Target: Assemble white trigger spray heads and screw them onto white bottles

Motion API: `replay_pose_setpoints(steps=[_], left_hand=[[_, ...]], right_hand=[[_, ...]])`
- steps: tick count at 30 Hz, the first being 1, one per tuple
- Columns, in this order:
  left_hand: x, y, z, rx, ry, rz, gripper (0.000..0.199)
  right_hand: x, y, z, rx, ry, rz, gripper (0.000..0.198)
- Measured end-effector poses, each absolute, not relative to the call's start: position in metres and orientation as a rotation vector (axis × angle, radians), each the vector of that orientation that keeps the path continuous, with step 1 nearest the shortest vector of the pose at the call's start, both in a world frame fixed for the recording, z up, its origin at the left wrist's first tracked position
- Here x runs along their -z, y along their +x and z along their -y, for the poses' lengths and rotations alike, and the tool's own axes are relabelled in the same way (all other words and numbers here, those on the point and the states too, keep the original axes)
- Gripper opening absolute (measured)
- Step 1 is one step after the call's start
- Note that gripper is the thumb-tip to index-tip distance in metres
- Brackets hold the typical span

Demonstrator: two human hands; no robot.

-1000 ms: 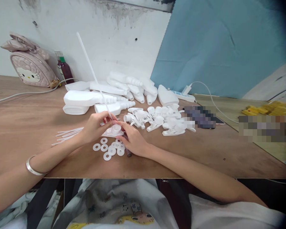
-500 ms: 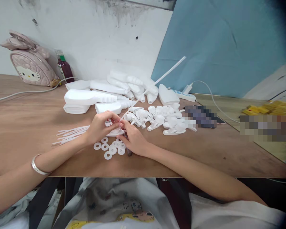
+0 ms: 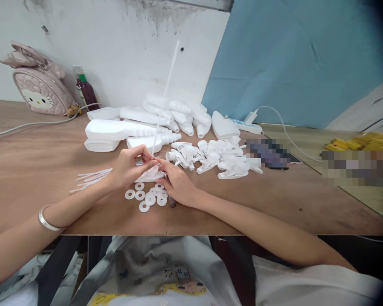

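A long thin white plastic tube (image 3: 166,91) stands nearly upright, its lower end pinched between the thumb and fingers of my left hand (image 3: 129,168). Fingertips of my right hand (image 3: 178,182) meet the left ones at that lower end. My right hand is closed around a slim tool with a dark, see-through handle (image 3: 172,201), which pokes out below the palm; its tip is hidden. Under my fingers is a white trigger spray head (image 3: 149,175), partly covered. Several flat white ring washers (image 3: 150,199) lie just in front, and more white tubes (image 3: 91,178) lie beside my left wrist.
White bottles (image 3: 111,129) are piled behind my hands. White trigger spray heads (image 3: 210,159) are heaped to the right, near a phone (image 3: 270,155) and a power strip (image 3: 247,126). A pink bag (image 3: 43,91) and a dark sauce bottle (image 3: 87,91) stand back left.
The tube has swung from leaning far right to nearly upright, its top moving left and up. My left hand has shifted slightly left; my right hand stays about where it was.
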State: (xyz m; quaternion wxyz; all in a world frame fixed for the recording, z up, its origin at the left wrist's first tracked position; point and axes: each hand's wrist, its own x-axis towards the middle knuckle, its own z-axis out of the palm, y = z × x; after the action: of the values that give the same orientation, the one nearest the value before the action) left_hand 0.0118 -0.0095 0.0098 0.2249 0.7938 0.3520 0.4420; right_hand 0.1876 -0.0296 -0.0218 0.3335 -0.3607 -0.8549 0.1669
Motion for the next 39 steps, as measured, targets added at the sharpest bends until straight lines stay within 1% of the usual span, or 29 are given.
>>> replay_pose_setpoints(steps=[13, 27, 39], left_hand=[[-0.0089, 0.0106, 0.0050, -1.178, 2.187, -0.924, 0.028], [-0.0089, 0.0117, 0.0033, -1.123, 2.227, -0.908, 0.025], [-0.0022, 0.0070, -0.0006, -1.109, 2.109, -0.965, 0.029]], right_hand=[[0.0261, 0.1880, 0.0265, -0.435, -0.937, 2.225, 0.048], [0.0269, 0.1879, 0.0261, -0.412, -0.917, 2.222, 0.045], [0.0261, 0.1880, 0.0262, -0.405, -0.928, 2.238, 0.044]])
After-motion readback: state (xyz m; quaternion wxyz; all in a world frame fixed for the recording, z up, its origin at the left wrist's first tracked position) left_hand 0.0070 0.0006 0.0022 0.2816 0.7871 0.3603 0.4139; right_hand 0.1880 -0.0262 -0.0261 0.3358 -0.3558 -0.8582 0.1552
